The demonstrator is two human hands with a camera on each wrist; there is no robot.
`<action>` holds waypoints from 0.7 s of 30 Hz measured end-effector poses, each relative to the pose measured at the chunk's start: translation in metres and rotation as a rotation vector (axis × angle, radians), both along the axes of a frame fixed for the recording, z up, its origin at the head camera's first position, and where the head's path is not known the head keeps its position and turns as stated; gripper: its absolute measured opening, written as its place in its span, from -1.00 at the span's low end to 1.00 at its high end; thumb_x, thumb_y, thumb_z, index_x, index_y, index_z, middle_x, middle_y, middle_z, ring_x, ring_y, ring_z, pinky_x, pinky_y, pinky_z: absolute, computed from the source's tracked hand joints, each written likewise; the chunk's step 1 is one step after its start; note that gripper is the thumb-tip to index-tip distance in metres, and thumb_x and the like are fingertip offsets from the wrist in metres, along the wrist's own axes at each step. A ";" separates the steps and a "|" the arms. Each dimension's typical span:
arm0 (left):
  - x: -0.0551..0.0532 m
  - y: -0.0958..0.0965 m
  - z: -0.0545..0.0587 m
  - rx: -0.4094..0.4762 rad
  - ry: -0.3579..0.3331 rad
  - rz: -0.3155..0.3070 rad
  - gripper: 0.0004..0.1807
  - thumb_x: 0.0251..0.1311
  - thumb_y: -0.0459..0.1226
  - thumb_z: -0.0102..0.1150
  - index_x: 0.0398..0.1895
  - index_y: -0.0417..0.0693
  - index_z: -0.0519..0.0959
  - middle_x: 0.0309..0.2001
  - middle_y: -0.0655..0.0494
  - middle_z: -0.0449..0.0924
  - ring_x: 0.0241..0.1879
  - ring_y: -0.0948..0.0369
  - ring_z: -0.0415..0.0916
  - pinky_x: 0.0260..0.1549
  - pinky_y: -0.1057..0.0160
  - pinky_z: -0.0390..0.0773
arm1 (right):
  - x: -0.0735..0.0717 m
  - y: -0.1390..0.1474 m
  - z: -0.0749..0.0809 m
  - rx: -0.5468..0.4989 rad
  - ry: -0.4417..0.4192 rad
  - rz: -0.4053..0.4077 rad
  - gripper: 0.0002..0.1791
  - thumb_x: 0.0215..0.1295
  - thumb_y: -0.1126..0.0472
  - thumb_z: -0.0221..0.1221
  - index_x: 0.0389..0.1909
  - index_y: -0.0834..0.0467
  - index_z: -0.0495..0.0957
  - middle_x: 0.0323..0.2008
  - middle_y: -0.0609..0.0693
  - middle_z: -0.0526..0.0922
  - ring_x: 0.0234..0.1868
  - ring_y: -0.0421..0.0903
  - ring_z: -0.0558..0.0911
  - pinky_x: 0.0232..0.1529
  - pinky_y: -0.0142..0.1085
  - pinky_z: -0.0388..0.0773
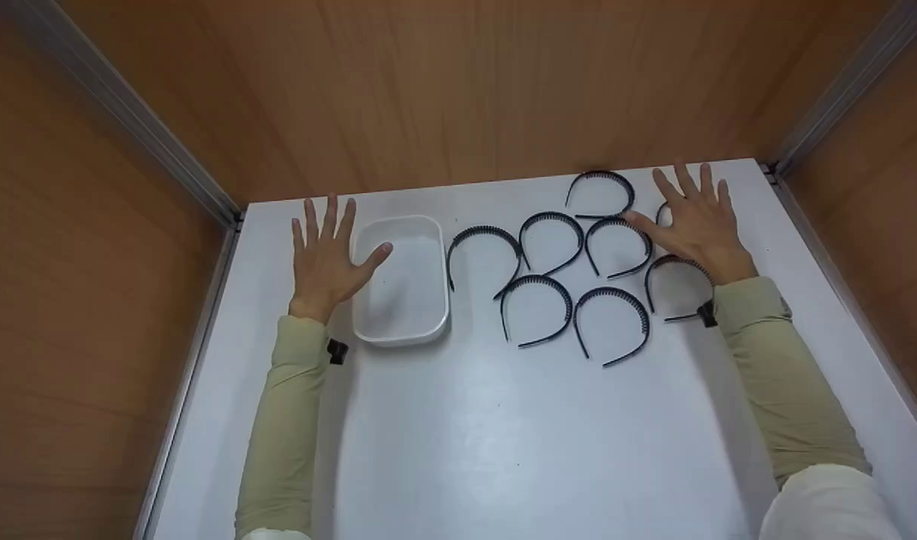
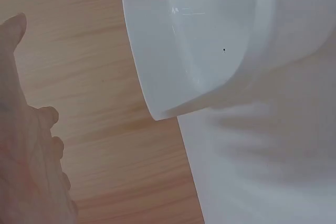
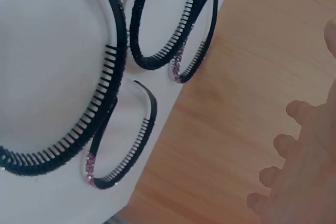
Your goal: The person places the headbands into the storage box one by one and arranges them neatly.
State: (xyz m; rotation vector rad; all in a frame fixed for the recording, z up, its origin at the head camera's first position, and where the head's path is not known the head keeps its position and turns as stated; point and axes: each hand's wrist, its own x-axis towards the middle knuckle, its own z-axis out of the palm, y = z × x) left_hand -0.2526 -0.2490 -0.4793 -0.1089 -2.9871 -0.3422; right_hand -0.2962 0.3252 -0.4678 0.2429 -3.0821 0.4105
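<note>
My left hand (image 1: 325, 262) is held with fingers spread beside the white plastic tub (image 1: 402, 285), its thumb overlapping the tub's left side in the head view. Nothing is in that hand. On the right, my right hand (image 1: 699, 229) also has its fingers spread and holds nothing. It hovers over the right part of a group of black toothed headbands (image 1: 612, 292), hiding most of one headband at the back right. In the right wrist view, pink sparkly trim shows on a small headband (image 3: 90, 167). The left wrist view shows the tub's rim (image 2: 137, 51) close up.
The headbands lie loosely on a white table (image 1: 518, 435), right of the tub, several of them touching. Wooden panels (image 1: 465, 90) stand at the back and both sides, with metal rails (image 1: 158, 135) along the corners.
</note>
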 end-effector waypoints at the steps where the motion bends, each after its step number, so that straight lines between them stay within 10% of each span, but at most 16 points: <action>1: 0.001 0.000 0.000 0.001 0.002 -0.002 0.21 0.23 0.64 -0.27 0.79 0.20 -0.14 0.77 0.09 -0.45 0.74 -0.17 -0.56 0.66 -0.26 -0.56 | 0.000 0.001 0.000 -0.003 0.004 0.001 0.19 0.37 -0.68 -0.13 0.77 0.01 -0.10 0.76 0.12 -0.35 0.72 0.36 -0.44 0.64 0.43 -0.44; 21: 0.030 -0.003 -0.006 0.033 0.000 -0.048 0.27 0.26 0.58 -0.10 0.79 0.03 -0.18 0.78 0.07 -0.36 0.75 -0.10 -0.51 0.69 -0.19 -0.49 | 0.028 0.046 -0.003 -0.104 0.012 -0.016 0.08 0.52 -0.47 -0.02 0.74 0.19 -0.03 0.74 0.30 -0.17 0.69 0.50 -0.20 0.61 0.49 -0.23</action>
